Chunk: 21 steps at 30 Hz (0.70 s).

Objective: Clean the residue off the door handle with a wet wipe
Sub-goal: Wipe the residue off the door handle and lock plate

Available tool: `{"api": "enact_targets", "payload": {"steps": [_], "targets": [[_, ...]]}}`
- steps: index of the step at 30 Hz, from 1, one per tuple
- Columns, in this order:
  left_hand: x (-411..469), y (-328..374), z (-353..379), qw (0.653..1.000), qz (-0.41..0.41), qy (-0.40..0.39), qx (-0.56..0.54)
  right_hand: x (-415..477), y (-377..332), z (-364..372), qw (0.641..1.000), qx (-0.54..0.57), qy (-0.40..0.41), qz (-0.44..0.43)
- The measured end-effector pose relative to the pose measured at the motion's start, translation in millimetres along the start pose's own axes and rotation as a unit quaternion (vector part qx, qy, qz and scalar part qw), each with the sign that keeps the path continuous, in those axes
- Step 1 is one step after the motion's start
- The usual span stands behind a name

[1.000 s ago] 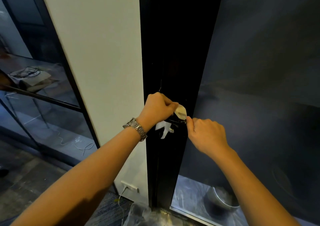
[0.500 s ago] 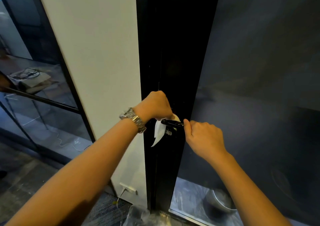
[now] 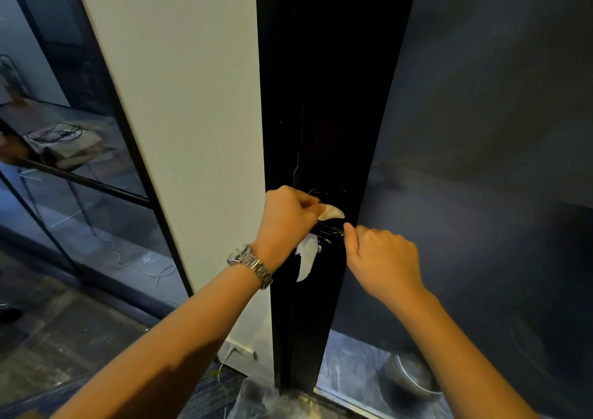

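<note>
The black door stile (image 3: 321, 97) stands upright and carries the door handle (image 3: 330, 228) on its face, with a wet wipe (image 3: 306, 258) hanging over it. At the stile's foot the floor (image 3: 48, 338) bears crumpled clear plastic (image 3: 256, 399). Just right of the stile sits a round metal-rimmed bin (image 3: 414, 383). A white cable (image 3: 160, 274) trails on the floor at left.
</note>
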<state>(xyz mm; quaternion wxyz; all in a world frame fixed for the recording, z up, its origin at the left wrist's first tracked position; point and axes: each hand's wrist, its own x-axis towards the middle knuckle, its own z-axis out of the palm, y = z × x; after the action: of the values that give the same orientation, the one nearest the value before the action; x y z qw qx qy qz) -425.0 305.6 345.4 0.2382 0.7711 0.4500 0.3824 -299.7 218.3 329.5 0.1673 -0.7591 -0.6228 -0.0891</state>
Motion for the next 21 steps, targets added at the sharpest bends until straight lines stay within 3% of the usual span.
{"api": "enact_targets", "payload": {"steps": [6, 10, 12, 14, 21], "targets": [[5.0, 5.1, 8.6, 0.998, 0.024, 0.045, -0.021, 0.1, -0.8, 0.9, 1.0, -0.011, 0.001, -0.002], [-2.9, -3.5, 14.6, 0.983, -0.09, 0.108, -0.118, 0.5, -1.2, 1.6, 1.0, -0.014, 0.004, -0.005], [1.3, -7.0, 14.6, 0.972, -0.163, 0.087, -0.147, 0.2, -1.6, 1.1, 1.0, -0.015, 0.006, -0.001], [5.9, -5.5, 9.7, 0.968, -0.186, 0.053, -0.159, -0.2, -2.0, 1.3, 1.0, -0.021, 0.006, 0.004], [-19.0, 9.6, 19.6, 0.997, -0.003, 0.063, -0.052, 0.4, -3.0, 1.7, 1.0, -0.006, 0.009, 0.016]]}}
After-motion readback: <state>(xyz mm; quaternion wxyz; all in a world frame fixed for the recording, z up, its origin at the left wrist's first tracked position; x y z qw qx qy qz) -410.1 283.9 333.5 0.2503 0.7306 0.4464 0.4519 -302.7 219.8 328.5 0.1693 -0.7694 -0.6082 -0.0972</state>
